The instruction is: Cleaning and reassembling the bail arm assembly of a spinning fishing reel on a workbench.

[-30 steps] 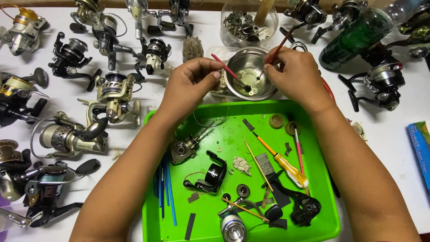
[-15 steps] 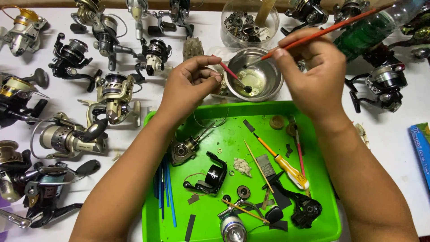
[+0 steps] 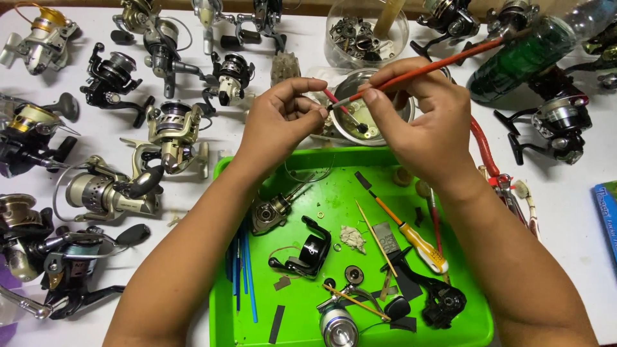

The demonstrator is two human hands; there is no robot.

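Lower centre of frame: green tray, cluttered. On it are seen a spool at the bottom edge, a black bail arm, a stripped reel body, a yellow-handled screwdriver, blue sticks at the left wall, and small washers and scraps.

Mid frame, above the tray's far edge: both hands are raised and brought close together. Left hand is closed in a pinch; a small part is held between thumb and forefinger, too small to be identified. Right hand is closed on a red-handled brush, gripped like a pen, the handle running to the upper right, the tip brought to the pinched part.

Judgement: the brushing would best be done with light, short strokes, the part kept over the bowl so drips and drops are caught, and the pinch kept firm but clear of the face being worked.

Just behind the hands: metal bowl, shallow, pale residue inside, another red stick leaning in it.

Farther back: a clear jar of metal parts at top centre, a green bottle at upper right.

Left half and top edge: many fishing reels are laid out on the white table.
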